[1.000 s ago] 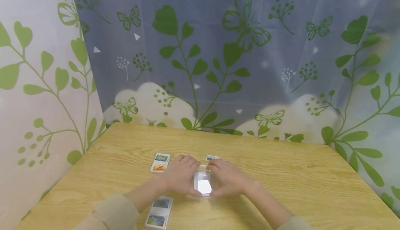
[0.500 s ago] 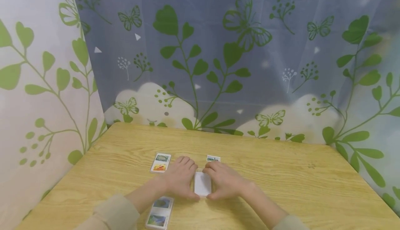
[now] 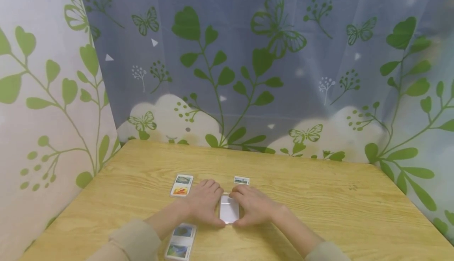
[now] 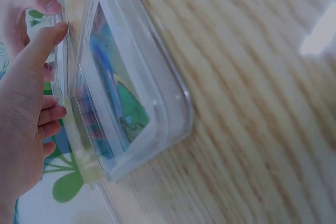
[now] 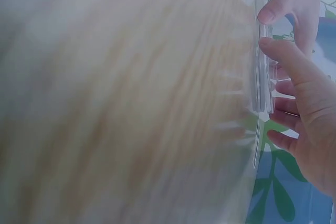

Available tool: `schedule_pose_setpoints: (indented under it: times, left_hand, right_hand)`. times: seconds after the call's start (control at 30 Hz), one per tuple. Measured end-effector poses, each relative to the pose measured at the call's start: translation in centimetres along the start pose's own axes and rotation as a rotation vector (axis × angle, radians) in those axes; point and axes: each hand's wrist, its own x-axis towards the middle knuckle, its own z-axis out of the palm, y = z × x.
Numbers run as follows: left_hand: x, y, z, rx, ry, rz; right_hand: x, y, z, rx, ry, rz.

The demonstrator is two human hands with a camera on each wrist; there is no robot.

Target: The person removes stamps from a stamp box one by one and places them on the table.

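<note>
A flat clear plastic case (image 3: 229,212) with a white inside lies on the table between both hands. My left hand (image 3: 203,202) grips its left side, the thumb at the near edge and the fingers toward the far end. On the opposite side my right hand (image 3: 253,206) holds it the same way. Seen edge-on in the right wrist view, the case (image 5: 261,72) has both thumbs on its near edge. A thin line crosses its top near the far end. Just beyond the right fingers lies a small picture card (image 3: 241,180).
Left of the hands, a clear box with two pictures (image 3: 182,185) lies toward the back. Another such box (image 3: 180,242) sits nearer, by the left forearm, and looms large in the left wrist view. A patterned curtain (image 3: 227,75) hangs behind the wooden table (image 3: 319,198).
The bright reflection on the case has gone, and its white inside shows. Both thumbs have shifted slightly along the near edge. The right fingers uncover more of the small picture card.
</note>
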Motion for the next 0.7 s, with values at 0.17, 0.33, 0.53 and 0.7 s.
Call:
schedule_pose_setpoints:
  times: [0.17,0.33,0.53,0.7]
  left_hand:
    - [0.07,-0.12,0.08,-0.002,-0.008,-0.004]
    - [-0.06,-0.15,0.21,-0.037,-0.032,-0.009]
    - [-0.19,-0.19,0.21,-0.072,-0.045,-0.016]
    - [-0.2,-0.23,0.17,-0.076,-0.044,-0.01]
  right_hand:
    - [0.06,0.12,0.07,0.008,-0.004,0.002]
    - [0.02,0.12,0.19,0.018,-0.013,0.004]
    - [0.04,0.07,0.22,0.034,-0.022,0.005]
    - [0.08,0.11,0.17,0.033,-0.026,0.005]
